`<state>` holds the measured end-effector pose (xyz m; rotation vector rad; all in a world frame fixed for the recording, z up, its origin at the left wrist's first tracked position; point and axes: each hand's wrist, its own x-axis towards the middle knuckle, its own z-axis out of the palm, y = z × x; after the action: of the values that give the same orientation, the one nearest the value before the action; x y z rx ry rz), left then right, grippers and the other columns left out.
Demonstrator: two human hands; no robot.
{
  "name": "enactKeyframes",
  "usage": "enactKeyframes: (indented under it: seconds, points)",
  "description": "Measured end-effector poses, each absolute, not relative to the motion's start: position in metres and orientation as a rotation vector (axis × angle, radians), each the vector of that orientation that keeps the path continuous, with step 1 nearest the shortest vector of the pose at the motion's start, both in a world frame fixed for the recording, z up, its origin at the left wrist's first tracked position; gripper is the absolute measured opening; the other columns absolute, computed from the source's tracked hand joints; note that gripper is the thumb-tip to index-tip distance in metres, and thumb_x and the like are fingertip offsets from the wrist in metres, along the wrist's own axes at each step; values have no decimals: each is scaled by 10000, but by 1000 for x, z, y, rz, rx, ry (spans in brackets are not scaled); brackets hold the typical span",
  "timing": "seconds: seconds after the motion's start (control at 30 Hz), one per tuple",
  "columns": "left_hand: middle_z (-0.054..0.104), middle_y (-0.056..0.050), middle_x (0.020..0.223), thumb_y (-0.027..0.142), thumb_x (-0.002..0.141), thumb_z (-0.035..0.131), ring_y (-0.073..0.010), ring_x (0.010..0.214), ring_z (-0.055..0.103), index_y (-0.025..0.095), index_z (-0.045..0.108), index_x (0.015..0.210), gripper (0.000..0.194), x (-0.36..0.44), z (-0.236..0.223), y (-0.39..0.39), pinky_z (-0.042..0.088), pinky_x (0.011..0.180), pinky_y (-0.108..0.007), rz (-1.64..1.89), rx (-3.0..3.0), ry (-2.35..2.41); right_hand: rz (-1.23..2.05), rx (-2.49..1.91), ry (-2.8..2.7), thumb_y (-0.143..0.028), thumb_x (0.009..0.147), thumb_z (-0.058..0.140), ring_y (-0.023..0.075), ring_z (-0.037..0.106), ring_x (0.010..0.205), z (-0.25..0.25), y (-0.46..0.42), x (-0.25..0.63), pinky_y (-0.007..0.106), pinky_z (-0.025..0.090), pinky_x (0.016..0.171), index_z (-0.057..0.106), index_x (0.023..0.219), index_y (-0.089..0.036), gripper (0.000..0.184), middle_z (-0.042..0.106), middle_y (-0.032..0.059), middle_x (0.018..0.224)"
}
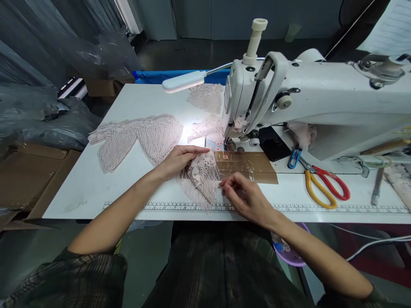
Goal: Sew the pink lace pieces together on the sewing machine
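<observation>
A piece of pale pink lace (pixel 201 177) lies on the white table (pixel 86 188) in front of the sewing machine (pixel 308 98). My left hand (pixel 180 158) rests flat on its upper left part, fingers stretched toward the needle. My right hand (pixel 245 196) pinches the lace's right edge between thumb and fingers. A brown cardboard sheet (pixel 248 164) lies under the presser foot area, just right of the lace.
More lace pieces (pixel 138 137) lie spread at the table's left and back. A lamp (pixel 183 81) shines on the work. Scissors with red and yellow handles (pixel 324 184) and blue snips (pixel 293 157) lie at the right. A ruler strip (pixel 321 208) runs along the front edge.
</observation>
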<state>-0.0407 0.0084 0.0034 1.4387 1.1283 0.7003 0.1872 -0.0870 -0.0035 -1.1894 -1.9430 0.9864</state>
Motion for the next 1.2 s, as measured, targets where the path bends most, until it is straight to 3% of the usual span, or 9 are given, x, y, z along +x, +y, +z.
enactKeyframes:
  seconds: [0.17, 0.27, 0.4, 0.6, 0.83, 0.97, 1.07, 1.2]
  points:
    - [657, -51, 720, 412, 840, 625, -88, 533, 464, 138, 751, 921, 312, -31, 5, 10, 370, 487, -220, 725, 1390, 1209, 559, -1199, -2301, -387, 943, 534, 241, 573, 889, -10, -94, 180, 383, 451, 760, 569, 977, -179, 214, 640, 114, 982]
    - [627, -29, 666, 421, 809, 683, -74, 502, 409, 138, 751, 949, 323, -27, 10, 12, 281, 448, -207, 685, 1514, 1239, 423, -1188, -2353, -307, 956, 500, 254, 560, 902, -15, -97, 175, 399, 437, 765, 592, 875, -182, 175, 646, 125, 989]
    - [489, 22, 524, 294, 841, 597, -67, 434, 305, 154, 753, 1027, 280, -31, 20, 24, 195, 420, -215, 563, 1605, 1230, 699, -1165, -2113, -196, 900, 506, 191, 565, 791, -10, -96, 180, 329, 441, 708, 562, 851, -196, 73, 624, 70, 864]
    - [630, -57, 669, 126, 735, 512, -114, 493, 449, 143, 734, 1101, 429, -37, 25, 52, 418, 507, -294, 337, 1543, 1122, 1129, -1204, -1711, -187, 825, 544, 116, 515, 642, -1, -92, 187, 254, 408, 611, 493, 823, -214, 58, 573, -17, 727]
    - [671, -89, 807, 320, 863, 548, -148, 581, 563, 187, 693, 1208, 397, -26, 44, 67, 475, 502, -299, 139, 1606, 982, 1516, -1122, -1454, -243, 836, 603, 129, 611, 717, -5, -92, 183, 241, 406, 591, 471, 815, -217, 136, 587, -22, 731]
    - [661, -51, 809, 335, 813, 665, -140, 628, 580, 249, 616, 1321, 518, -29, 48, 71, 478, 545, -264, 95, 1665, 944, 1663, -1050, -1337, -238, 827, 633, 144, 686, 743, -6, -93, 179, 246, 474, 638, 467, 812, -218, 168, 613, -27, 714]
    - [667, -66, 833, 351, 801, 676, -155, 671, 594, 229, 709, 1179, 399, -33, 44, 70, 452, 537, -251, 105, 1721, 1013, 1738, -1066, -1259, -249, 822, 635, 146, 707, 727, -8, -92, 176, 243, 504, 635, 457, 805, -220, 181, 655, -16, 722]
    - [544, -13, 622, 302, 815, 629, -123, 552, 483, 199, 757, 1026, 267, -31, 38, 63, 389, 498, -246, 146, 1766, 1125, 1759, -1115, -1232, -242, 792, 646, 129, 689, 656, -11, -89, 172, 217, 476, 572, 458, 795, -218, 189, 650, -27, 696]
